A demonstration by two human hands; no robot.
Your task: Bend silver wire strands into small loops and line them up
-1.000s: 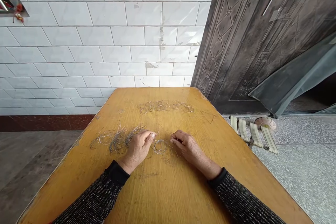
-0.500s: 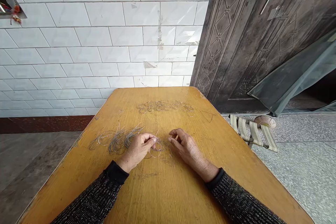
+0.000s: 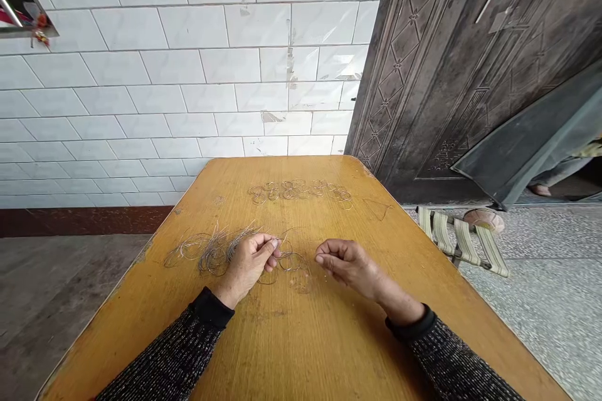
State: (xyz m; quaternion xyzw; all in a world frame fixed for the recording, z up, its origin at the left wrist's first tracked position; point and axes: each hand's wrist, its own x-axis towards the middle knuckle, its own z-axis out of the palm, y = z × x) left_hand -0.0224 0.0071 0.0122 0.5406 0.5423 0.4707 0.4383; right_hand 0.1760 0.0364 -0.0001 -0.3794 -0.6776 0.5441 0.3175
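Note:
My left hand [image 3: 249,264] pinches thin wire between thumb and fingertips, above the middle of the wooden table [image 3: 301,344]. Loose loops of that wire [image 3: 292,255] spread out to the right of the fingertips. To the right, my right hand [image 3: 350,266] has its thumb and fingers pressed together; whether a fine wire end is between them cannot be made out. Tangled grey wire bundles [image 3: 214,254] lie just left of my left hand, which hides part of them. Farther back, a row of small wire coils [image 3: 289,189] rests on the tabletop.
A bent piece of wire [image 3: 377,208] lies near the table's right edge. White tiled wall [image 3: 188,69] stands behind the table. At right are a strap stool [image 3: 463,241], a round pinkish object [image 3: 484,219], a dark door [image 3: 423,106], a curtain [image 3: 512,150] and a person's foot [image 3: 540,190].
My right hand has moved right, away from the left, and its fingers have closed together. The wire loops at my left hand have shifted. A person's leg now shows behind the curtain.

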